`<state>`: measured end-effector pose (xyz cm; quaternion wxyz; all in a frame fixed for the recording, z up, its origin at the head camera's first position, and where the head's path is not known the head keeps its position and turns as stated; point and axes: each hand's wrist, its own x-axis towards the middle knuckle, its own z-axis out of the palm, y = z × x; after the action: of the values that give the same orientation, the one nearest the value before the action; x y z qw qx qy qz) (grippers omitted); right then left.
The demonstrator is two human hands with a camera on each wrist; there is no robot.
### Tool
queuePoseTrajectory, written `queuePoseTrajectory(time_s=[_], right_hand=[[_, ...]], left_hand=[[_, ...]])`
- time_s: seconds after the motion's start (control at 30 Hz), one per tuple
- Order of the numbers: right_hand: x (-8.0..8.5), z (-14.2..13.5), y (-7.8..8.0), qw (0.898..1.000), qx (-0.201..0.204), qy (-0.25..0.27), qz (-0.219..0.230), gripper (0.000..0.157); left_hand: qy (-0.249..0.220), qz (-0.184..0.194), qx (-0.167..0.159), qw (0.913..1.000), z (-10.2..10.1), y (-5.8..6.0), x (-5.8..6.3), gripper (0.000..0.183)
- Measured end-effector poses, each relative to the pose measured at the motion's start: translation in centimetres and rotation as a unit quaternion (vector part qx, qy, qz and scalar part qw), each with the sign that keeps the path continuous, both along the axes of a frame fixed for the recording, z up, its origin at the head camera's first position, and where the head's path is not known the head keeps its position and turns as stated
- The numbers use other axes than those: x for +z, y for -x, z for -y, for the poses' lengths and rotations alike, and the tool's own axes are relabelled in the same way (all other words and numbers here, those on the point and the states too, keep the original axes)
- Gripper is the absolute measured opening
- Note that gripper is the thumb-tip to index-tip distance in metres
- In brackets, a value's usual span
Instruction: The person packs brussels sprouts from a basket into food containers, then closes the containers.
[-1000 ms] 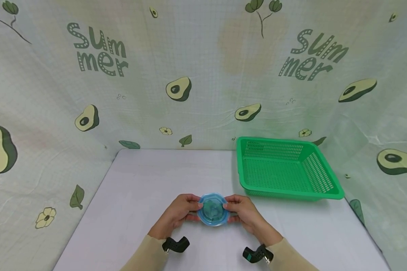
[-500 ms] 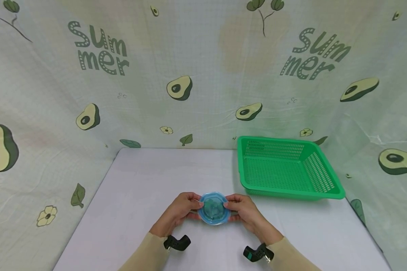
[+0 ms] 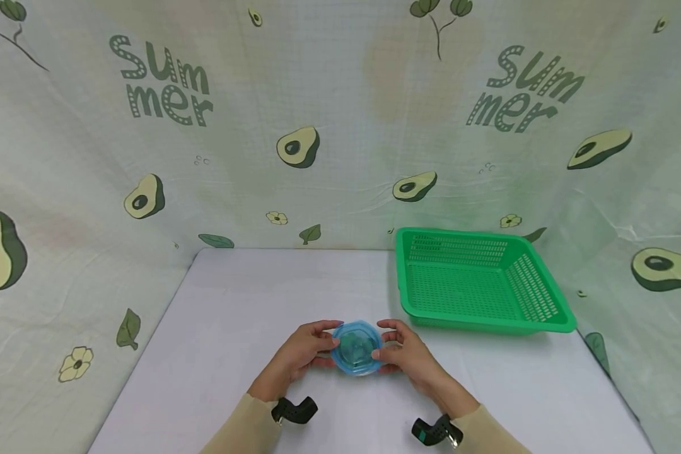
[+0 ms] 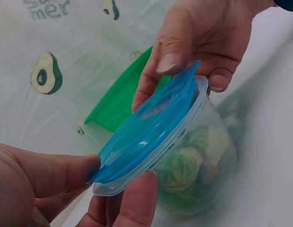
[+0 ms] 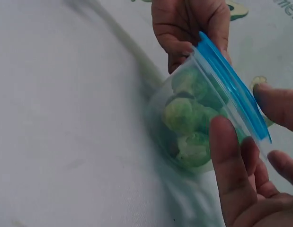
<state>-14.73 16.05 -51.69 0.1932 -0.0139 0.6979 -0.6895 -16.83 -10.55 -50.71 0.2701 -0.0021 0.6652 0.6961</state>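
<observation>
A clear plastic container (image 4: 224, 151) with a blue lid (image 3: 357, 348) is held just over the table, tilted in both wrist views. Several small green cabbage-like vegetables, like Brussels sprouts (image 5: 179, 113), show through its wall. My left hand (image 3: 305, 350) grips its left side, thumb on the lid's edge and fingers beneath the rim. Along the right side, the lid's edge stands a little above the rim in the left wrist view. There, the thumb of my right hand (image 3: 405, 353) is at the lid's edge. Its other fingers are spread loosely beside the container.
A green plastic basket (image 3: 482, 290) stands at the back right of the white table (image 3: 261, 290). Behind the table hangs a pale cloth (image 3: 352, 94) printed with avocados. A dark wrist strap (image 3: 294, 410) sits on the left sleeve, a similar one on the right.
My right fingers have loosened and spread away from the container's edge, and the right thumb has slid slightly nearer to me. The left hand keeps its grip; its index finger is stretched further along the lid.
</observation>
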Motion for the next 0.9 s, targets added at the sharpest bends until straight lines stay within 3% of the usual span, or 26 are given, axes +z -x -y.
queuePoseTrajectory(time_s=[0.17,0.27,0.5,0.7,0.9], right_hand=[[-0.1,-1.1,-0.4,0.994,0.098,-0.013,-0.045,0.102],[-0.4,-1.4,-0.5,0.988,0.128,-0.03,-0.077,0.105],[-1.2,-1.6,-0.7,0.986,0.116,-0.035,-0.111,0.083],[-2.0,-1.9,-0.5,0.984,0.091,-0.056,-0.145,0.066],[-2.1,-2.0,-0.5,0.984,0.109,-0.034,-0.138,0.077]], left_hand=[[0.001,-0.004,0.001,1.0,0.0,-0.1,0.0,0.048],[0.004,-0.003,0.004,1.0,0.0,-0.2,0.0,0.047],[-0.001,-0.001,0.005,1.0,0.1,-0.3,0.1,0.049],[-0.006,0.017,0.023,0.9996,0.2,-0.3,0.1,0.039],[-0.013,0.022,0.031,0.9992,0.1,-0.5,0.0,0.037]])
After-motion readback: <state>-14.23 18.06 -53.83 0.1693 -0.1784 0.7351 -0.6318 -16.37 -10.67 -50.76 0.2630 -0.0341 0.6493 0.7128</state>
